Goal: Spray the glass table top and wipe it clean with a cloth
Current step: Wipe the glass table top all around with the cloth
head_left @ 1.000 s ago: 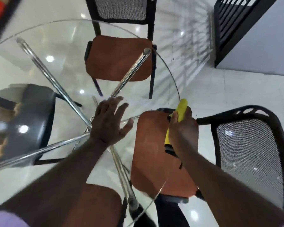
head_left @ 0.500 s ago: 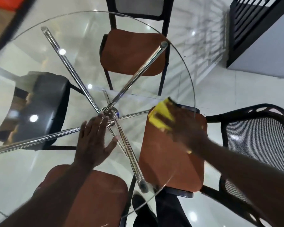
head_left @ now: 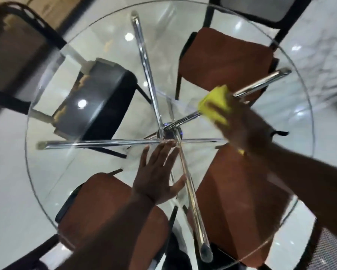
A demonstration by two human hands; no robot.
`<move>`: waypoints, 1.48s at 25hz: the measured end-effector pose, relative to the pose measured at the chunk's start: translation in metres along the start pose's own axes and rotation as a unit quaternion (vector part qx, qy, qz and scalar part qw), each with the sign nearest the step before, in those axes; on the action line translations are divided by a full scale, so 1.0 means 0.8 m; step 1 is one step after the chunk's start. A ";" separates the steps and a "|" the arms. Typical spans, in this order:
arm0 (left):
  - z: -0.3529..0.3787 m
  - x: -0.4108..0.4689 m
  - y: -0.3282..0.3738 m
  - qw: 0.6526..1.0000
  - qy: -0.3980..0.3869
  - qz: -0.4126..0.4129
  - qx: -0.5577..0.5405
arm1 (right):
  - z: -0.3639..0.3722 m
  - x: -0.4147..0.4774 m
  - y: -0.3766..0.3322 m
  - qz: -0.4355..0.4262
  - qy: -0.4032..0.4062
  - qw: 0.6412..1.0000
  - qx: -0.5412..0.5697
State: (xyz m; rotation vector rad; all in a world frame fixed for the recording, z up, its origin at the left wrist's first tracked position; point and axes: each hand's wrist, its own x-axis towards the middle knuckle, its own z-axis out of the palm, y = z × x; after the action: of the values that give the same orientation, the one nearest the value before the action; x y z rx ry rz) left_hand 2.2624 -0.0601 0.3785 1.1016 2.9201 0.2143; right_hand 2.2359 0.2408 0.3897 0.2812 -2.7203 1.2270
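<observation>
Head view. Glass top (head_left: 70,172): round, clear, on chrome tube legs (head_left: 146,75). Left hand (head_left: 157,172): flat, fingers straight, resting near centre. Cloth (head_left: 215,105): yellow, soft, right of centre, under right hand (head_left: 241,127); blurred, so its grip cannot be told.

The table top (head_left: 70,166) is clear, smooth, glossy glass over mirror-polished chrome metal legs (head_left: 146,61) — the yellow cloth (head_left: 215,105) looks soft and matt, the rust-brown chair seats (head_left: 226,61) matt fabric, the dark seat (head_left: 103,106) shiny, the pale floor (head_left: 6,172) glossy tile.
</observation>
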 end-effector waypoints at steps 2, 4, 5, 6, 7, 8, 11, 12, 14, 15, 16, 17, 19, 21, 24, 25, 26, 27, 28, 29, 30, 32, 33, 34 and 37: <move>0.000 -0.001 0.001 0.999 0.013 -0.028 -0.023 | 0.010 0.067 -0.005 0.103 0.065 0.972 -0.202; 0.002 -0.013 -0.006 0.992 0.040 -0.108 -0.047 | 0.074 0.087 -0.030 0.085 0.118 0.940 -0.309; 0.002 -0.027 -0.019 0.983 0.060 -0.166 -0.046 | 0.111 0.076 -0.067 0.052 0.076 0.950 -0.298; 0.001 -0.045 -0.038 0.973 0.074 -0.216 -0.033 | 0.142 0.052 -0.103 0.005 0.015 0.962 -0.274; -0.001 -0.065 -0.062 0.966 0.074 -0.246 -0.014 | 0.155 0.024 -0.126 -0.046 -0.041 0.966 -0.252; -0.005 -0.084 -0.087 0.965 0.065 -0.254 -0.002 | 0.150 0.005 -0.133 -0.102 -0.097 0.960 -0.242; -0.017 -0.101 -0.161 0.978 0.039 -0.202 0.015 | 0.096 0.011 -0.088 -0.189 -0.120 0.954 -0.201; -0.022 -0.094 -0.182 0.982 0.037 -0.185 0.022 | 0.085 0.037 -0.066 -0.161 -0.067 0.960 -0.220; -0.027 -0.087 -0.227 0.979 0.057 -0.193 0.015 | 0.087 0.120 -0.033 -0.013 0.002 0.956 -0.294; -0.027 -0.089 -0.243 0.973 0.072 -0.218 0.002 | 0.103 0.164 -0.028 0.056 0.027 0.946 -0.318; -0.024 -0.094 -0.254 0.964 0.091 -0.251 -0.011 | 0.129 0.209 -0.035 0.095 0.027 0.938 -0.332; -0.021 -0.097 -0.260 0.953 0.109 -0.282 -0.020 | 0.166 0.245 -0.049 0.099 0.008 0.934 -0.343; -0.018 -0.097 -0.261 0.941 0.125 -0.314 -0.029 | 0.253 0.276 -0.105 0.023 0.003 0.939 -0.342; -0.022 -0.096 -0.257 0.942 0.125 -0.311 -0.033 | 0.310 0.230 -0.176 -0.116 -0.013 0.933 -0.339; -0.031 -0.093 -0.258 0.942 0.111 -0.313 -0.052 | 0.292 0.149 -0.194 -0.203 -0.160 0.928 -0.269; -0.032 -0.094 -0.259 0.940 0.107 -0.319 -0.057 | 0.272 0.164 -0.189 -0.212 -0.200 0.920 -0.263; -0.031 -0.095 -0.260 0.938 0.106 -0.324 -0.061 | 0.263 0.201 -0.175 -0.200 -0.187 0.922 -0.273; -0.027 -0.094 -0.260 0.937 0.107 -0.326 -0.064 | 0.263 0.250 -0.157 -0.133 -0.171 0.945 -0.244; -0.025 -0.091 -0.260 0.937 0.113 -0.323 -0.067 | 0.266 0.306 -0.145 -0.077 -0.127 0.965 -0.214; -0.024 -0.088 -0.259 0.937 0.125 -0.318 -0.075 | 0.285 0.356 -0.140 -0.034 -0.073 0.967 -0.240; -0.022 -0.088 -0.260 0.933 0.145 -0.314 -0.095 | 0.316 0.398 -0.145 -0.041 -0.039 0.951 -0.303; -0.027 -0.096 -0.262 0.898 0.240 -0.317 -0.189 | 0.387 0.419 -0.200 -0.091 -0.067 0.925 -0.363; -0.033 -0.112 -0.264 0.858 0.308 -0.336 -0.238 | 0.418 0.400 -0.243 -0.110 -0.093 0.934 -0.327; -0.042 -0.132 -0.266 0.814 0.370 -0.360 -0.266 | 0.440 0.362 -0.284 -0.124 -0.111 0.944 -0.286; -0.074 -0.201 -0.255 0.800 0.408 -0.373 -0.231 | 0.448 0.192 -0.345 -0.223 -0.199 0.939 -0.171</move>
State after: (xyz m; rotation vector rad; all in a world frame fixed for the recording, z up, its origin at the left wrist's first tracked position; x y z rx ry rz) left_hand 2.2460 -0.3250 0.4045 -0.3665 3.3115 1.5770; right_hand 2.1303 -0.2249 0.3864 1.1302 -2.8788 0.6124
